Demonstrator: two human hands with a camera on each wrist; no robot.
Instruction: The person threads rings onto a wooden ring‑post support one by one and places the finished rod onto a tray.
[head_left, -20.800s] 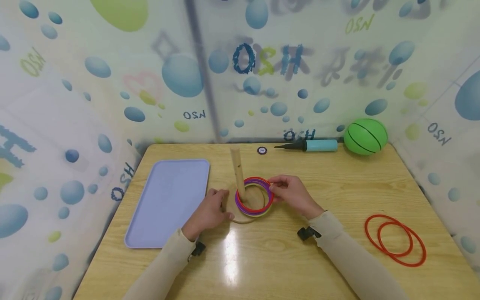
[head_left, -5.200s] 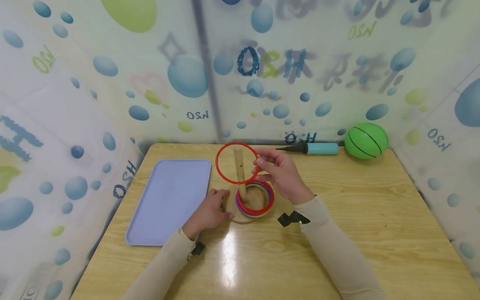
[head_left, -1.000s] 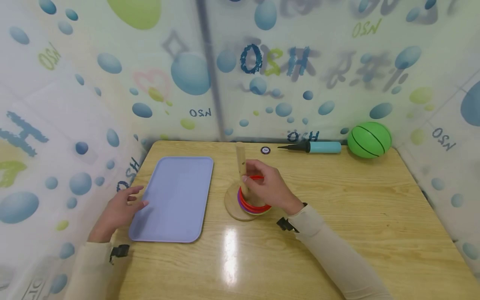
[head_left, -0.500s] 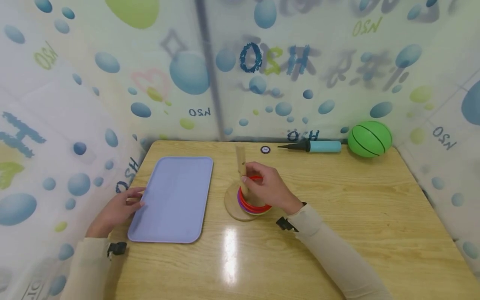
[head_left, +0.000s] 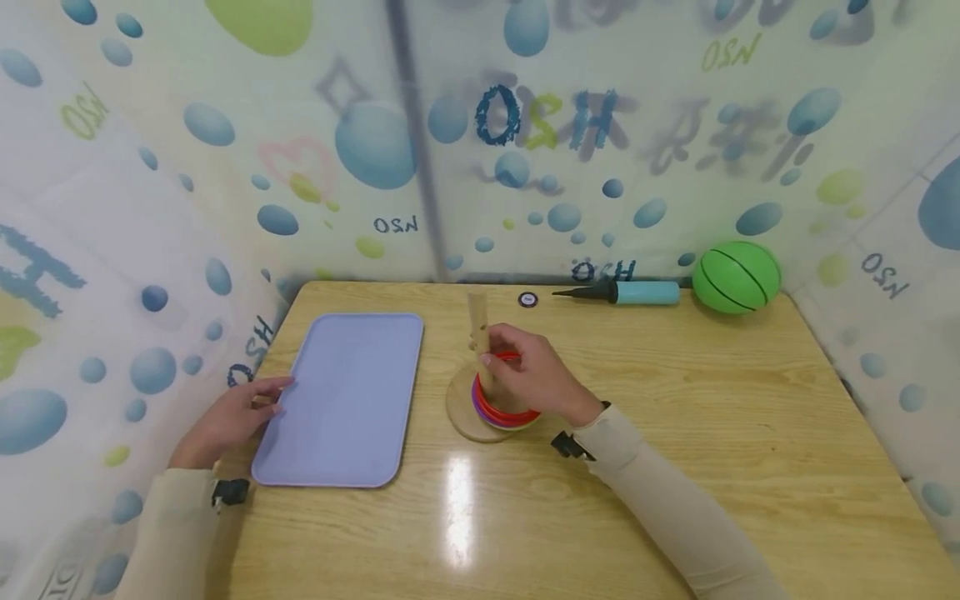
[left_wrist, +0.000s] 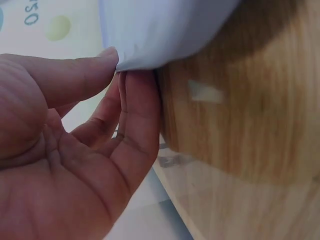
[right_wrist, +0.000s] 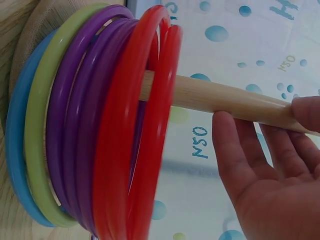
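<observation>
A wooden peg [head_left: 475, 312] stands on a round base [head_left: 459, 410] in the middle of the table. Several rings [head_left: 517, 414], red on top, then purple, green and blue, are stacked round it. My right hand [head_left: 491, 354] grips the peg just above the rings. In the right wrist view the thumb and fingers [right_wrist: 235, 150] close round the peg [right_wrist: 210, 97] beyond the red rings [right_wrist: 125, 130]. My left hand [head_left: 273, 396] pinches the left edge of a lavender tray [head_left: 345, 392]. In the left wrist view the thumb lies on the rim of the tray [left_wrist: 160, 25] and the fingers [left_wrist: 140, 105] under it.
A green ball [head_left: 736, 277], a teal hand pump [head_left: 622, 292] and a small round disc [head_left: 527, 299] lie along the far edge of the wooden table [head_left: 690, 400]. Patterned curtain walls close in the table at the back and on both sides.
My left hand has drawn its fingers in against the tray's left edge. My right hand has stayed on the peg.
</observation>
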